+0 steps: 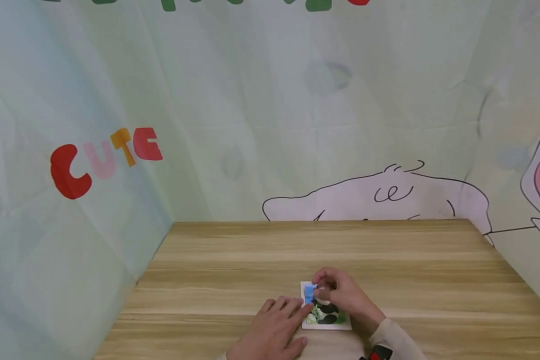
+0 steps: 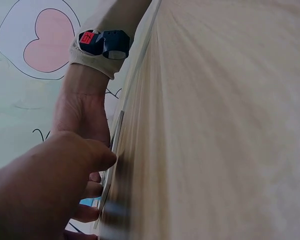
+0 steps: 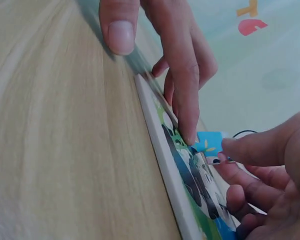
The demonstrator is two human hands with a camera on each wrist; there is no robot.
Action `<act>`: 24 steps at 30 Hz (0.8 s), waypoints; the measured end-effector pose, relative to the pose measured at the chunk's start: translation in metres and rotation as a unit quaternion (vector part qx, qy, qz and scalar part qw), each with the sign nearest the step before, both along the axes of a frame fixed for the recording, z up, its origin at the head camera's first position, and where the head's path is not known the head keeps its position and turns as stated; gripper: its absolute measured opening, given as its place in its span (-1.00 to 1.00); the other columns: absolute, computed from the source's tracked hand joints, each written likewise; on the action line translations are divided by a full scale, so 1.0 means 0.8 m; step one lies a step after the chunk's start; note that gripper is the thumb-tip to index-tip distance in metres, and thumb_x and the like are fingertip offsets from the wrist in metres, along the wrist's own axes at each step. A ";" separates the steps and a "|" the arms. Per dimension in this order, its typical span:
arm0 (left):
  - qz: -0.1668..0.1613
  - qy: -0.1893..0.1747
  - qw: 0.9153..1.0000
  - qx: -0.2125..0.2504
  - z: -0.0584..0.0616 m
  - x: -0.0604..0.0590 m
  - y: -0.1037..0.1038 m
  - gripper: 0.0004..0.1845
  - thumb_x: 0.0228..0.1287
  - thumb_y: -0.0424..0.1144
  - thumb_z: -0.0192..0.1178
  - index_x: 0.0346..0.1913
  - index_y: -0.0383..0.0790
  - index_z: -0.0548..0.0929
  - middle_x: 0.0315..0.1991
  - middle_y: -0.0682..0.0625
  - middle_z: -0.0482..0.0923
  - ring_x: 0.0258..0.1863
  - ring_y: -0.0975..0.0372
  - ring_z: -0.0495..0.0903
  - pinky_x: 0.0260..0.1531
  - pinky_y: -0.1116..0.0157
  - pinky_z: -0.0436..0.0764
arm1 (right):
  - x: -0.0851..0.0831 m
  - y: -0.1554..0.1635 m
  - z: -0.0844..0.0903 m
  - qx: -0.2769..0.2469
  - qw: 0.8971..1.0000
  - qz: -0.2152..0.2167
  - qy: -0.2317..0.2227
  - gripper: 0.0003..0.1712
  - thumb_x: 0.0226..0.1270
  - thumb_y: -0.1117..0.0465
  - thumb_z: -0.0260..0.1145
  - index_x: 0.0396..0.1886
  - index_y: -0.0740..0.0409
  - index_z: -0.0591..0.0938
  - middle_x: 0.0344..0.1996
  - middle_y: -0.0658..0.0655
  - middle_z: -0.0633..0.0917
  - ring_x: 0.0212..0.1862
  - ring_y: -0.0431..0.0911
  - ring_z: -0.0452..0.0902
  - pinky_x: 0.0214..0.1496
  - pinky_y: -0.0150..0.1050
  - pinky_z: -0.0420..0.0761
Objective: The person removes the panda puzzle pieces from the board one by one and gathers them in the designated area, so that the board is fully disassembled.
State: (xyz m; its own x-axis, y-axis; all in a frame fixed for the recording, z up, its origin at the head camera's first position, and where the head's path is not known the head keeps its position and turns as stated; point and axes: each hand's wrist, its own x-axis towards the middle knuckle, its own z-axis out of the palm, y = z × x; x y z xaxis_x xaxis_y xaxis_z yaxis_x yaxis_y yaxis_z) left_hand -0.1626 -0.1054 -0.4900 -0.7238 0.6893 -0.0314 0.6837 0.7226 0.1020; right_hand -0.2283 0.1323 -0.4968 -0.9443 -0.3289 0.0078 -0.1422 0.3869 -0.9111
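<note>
A person's two hands work over a small panda picture puzzle board (image 1: 326, 314) lying flat near the front edge of a wooden table (image 1: 387, 250). The right hand (image 1: 342, 292), fingers curled, pinches a blue puzzle piece (image 1: 310, 292) at the board's far left corner; the right wrist view shows the same piece (image 3: 208, 143) held between thumb and fingertips just above the printed surface. The left hand (image 1: 276, 330) rests on the table beside the board, fingers extended and relaxed, with one fingertip (image 3: 189, 134) pressing down on the board's left part next to the blue piece, and the thumb (image 3: 119, 30) flat on the wood. In the left wrist view the board (image 2: 113, 150) appears edge-on as a thin white slab, with the right hand (image 2: 82, 117) behind it and a cream sleeve cuff and a dark wrist band (image 2: 104, 42) with a red tag above. A pale green cartoon backdrop (image 1: 252, 100) bearing the coloured letters "CUTE" (image 1: 105, 157) hangs behind the table.
</note>
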 end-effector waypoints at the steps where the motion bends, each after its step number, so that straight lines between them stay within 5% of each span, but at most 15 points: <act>1: 0.000 0.002 1.000 0.001 -0.001 0.000 0.000 -0.30 0.64 0.31 -0.11 0.67 0.11 0.32 0.47 0.15 0.44 0.34 0.20 0.44 0.25 -0.02 0.54 | 0.000 0.001 -0.001 -0.011 1.000 0.000 0.003 -0.83 0.31 0.38 0.46 -0.12 0.21 0.71 -0.31 0.09 0.68 -0.28 -0.14 0.48 -0.21 -0.35 0.45; 7: -0.006 0.038 0.999 0.012 -0.005 -0.001 -0.001 -0.28 0.61 0.31 -0.09 0.65 0.08 0.37 0.42 0.14 0.48 0.30 0.21 0.46 0.18 0.01 0.55 | 0.001 -0.001 -0.006 -0.059 0.997 -0.041 -0.009 -0.83 0.37 0.32 0.48 -0.11 0.26 0.70 -0.29 0.12 0.76 -0.25 -0.18 0.55 -0.18 -0.35 0.52; 12: 0.001 0.004 1.000 0.013 -0.003 -0.001 0.002 -0.28 0.61 0.32 -0.10 0.67 0.11 0.32 0.47 0.15 0.44 0.35 0.20 0.43 0.25 -0.02 0.53 | 0.003 0.012 -0.001 -0.081 0.988 -0.117 -0.052 -0.78 0.41 0.30 0.48 0.01 0.21 0.73 -0.19 0.09 0.83 -0.15 -0.15 0.65 -0.08 -0.32 0.61; 24: 0.017 0.006 1.000 0.006 -0.004 0.002 0.003 -0.26 0.60 0.35 -0.10 0.69 0.15 0.28 0.52 0.15 0.42 0.38 0.19 0.43 0.32 -0.06 0.51 | -0.005 0.104 0.007 0.074 0.989 -0.127 0.003 -0.82 0.41 0.26 0.47 -0.06 0.23 0.82 -0.21 0.09 0.84 -0.20 -0.14 0.58 -0.16 -0.33 0.49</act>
